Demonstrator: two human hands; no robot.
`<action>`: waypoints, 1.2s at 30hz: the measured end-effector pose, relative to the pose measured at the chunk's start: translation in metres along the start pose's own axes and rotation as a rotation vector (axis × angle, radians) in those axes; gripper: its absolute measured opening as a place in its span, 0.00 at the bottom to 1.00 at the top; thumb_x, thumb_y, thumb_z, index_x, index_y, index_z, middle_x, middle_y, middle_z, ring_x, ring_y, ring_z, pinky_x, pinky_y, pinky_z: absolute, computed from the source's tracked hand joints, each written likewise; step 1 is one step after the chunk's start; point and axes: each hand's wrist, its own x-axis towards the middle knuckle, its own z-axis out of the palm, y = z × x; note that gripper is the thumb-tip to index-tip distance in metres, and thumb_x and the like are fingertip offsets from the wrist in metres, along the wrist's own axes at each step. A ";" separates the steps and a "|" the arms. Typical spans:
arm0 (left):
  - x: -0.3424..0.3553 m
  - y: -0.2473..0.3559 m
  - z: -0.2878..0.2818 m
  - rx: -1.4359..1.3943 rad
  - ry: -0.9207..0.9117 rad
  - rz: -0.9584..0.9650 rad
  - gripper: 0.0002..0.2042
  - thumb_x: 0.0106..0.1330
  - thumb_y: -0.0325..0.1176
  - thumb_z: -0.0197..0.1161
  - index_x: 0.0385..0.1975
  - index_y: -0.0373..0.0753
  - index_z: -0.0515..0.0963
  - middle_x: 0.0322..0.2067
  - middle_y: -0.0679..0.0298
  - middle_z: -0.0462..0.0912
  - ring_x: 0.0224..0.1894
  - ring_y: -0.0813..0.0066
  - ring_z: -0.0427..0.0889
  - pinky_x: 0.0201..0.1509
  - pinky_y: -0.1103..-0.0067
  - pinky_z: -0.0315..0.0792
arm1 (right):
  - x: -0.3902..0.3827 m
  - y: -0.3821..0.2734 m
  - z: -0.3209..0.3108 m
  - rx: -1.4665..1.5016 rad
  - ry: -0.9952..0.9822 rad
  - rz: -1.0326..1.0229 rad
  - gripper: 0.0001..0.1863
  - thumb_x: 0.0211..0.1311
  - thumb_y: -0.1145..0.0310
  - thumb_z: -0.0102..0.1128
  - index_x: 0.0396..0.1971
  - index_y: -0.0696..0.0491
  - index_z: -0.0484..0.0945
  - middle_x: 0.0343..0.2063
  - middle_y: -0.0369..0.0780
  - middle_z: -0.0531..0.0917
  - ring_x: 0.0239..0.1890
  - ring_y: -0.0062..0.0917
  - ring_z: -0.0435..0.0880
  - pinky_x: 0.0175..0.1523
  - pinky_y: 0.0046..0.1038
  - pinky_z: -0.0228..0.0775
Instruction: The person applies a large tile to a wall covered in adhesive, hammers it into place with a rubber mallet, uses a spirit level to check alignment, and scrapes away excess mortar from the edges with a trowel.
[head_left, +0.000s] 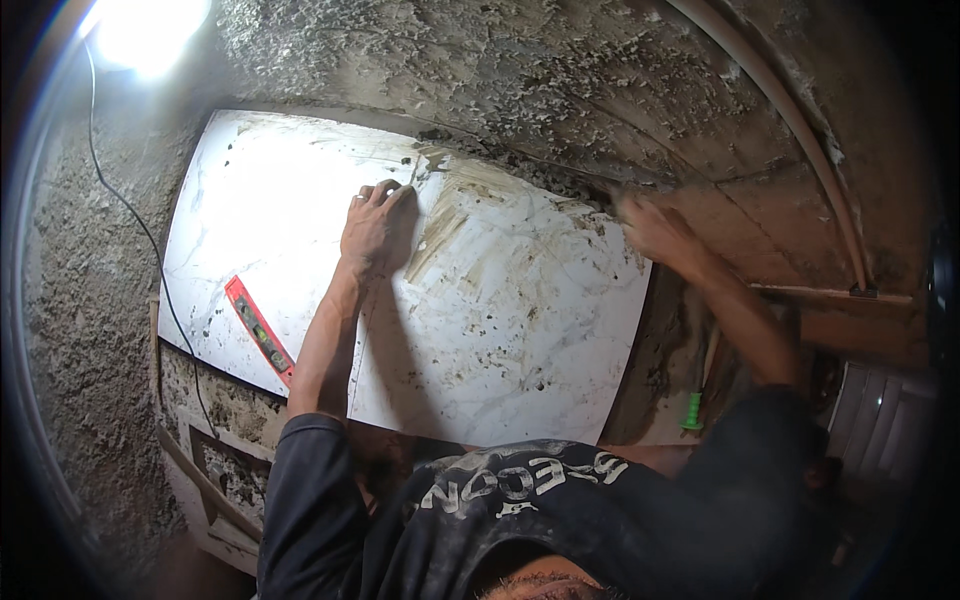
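Observation:
Two large white marble-patterned tiles lie side by side, with a seam running between them. The left tile (260,210) is brightly lit; brown mortar smears and dark specks cover the right tile (500,300). My left hand (372,222) rests on the left tile beside the seam, its bent fingers a little apart and a ring on one of them. At the far right corner of the right tile, my right hand (655,232) is closed and blurred by motion. What it grips is hidden. A red spirit level (258,330) lies on the left tile, near my left forearm.
Rough mortar wall (500,80) rises behind the tiles' far edge. A bright lamp (155,30) shines at the upper left, its black cable (140,215) hanging down. A pipe (800,125) curves at the right. A green-handled tool (692,410) stands near my right elbow.

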 end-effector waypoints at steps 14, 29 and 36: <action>0.005 0.005 -0.004 0.002 0.064 0.053 0.18 0.58 0.30 0.52 0.49 0.46 0.74 0.47 0.66 0.74 0.44 0.64 0.71 0.48 0.72 0.66 | 0.018 0.066 0.029 -0.275 0.005 -0.291 0.23 0.51 0.74 0.55 0.50 0.60 0.66 0.31 0.53 0.80 0.34 0.48 0.80 0.37 0.43 0.72; 0.003 0.008 -0.004 -0.022 0.002 -0.006 0.23 0.52 0.26 0.52 0.52 0.46 0.73 0.50 0.66 0.72 0.48 0.63 0.70 0.53 0.71 0.63 | -0.038 0.059 0.010 -0.077 -0.119 0.073 0.27 0.52 0.74 0.46 0.56 0.59 0.61 0.36 0.55 0.79 0.40 0.50 0.78 0.43 0.44 0.69; 0.005 0.003 -0.004 -0.023 0.021 0.041 0.23 0.53 0.28 0.52 0.52 0.46 0.73 0.49 0.66 0.73 0.46 0.64 0.70 0.50 0.73 0.64 | -0.050 0.108 0.049 -0.271 -0.291 0.159 0.29 0.58 0.70 0.48 0.61 0.58 0.59 0.45 0.56 0.76 0.47 0.48 0.77 0.52 0.41 0.68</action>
